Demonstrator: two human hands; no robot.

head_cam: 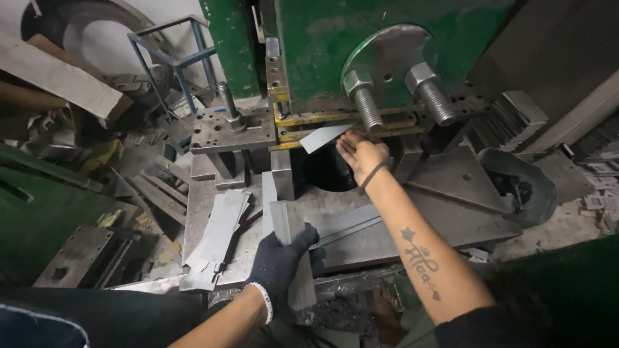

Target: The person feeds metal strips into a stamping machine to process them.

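Observation:
My left hand [284, 261], in a dark knit glove, grips a stack of grey metal strips [291, 248] standing on edge at the near side of the press bed [451, 200]. My bare right hand [358, 153] reaches forward and holds one flat grey metal strip [324, 136] at the yellow-edged die slot [303, 119] of the green press machine [335, 38]. A dark band sits on that wrist. A round hole [329, 171] in the bed lies just under the right hand.
A loose pile of cut strips [216, 238] lies left of my left hand. Two large threaded bolts [393, 96] jut from the machine. Stacked plates [509, 119] and a dark bin [519, 187] stand right. Scrap metal and a blue frame [171, 58] crowd the left.

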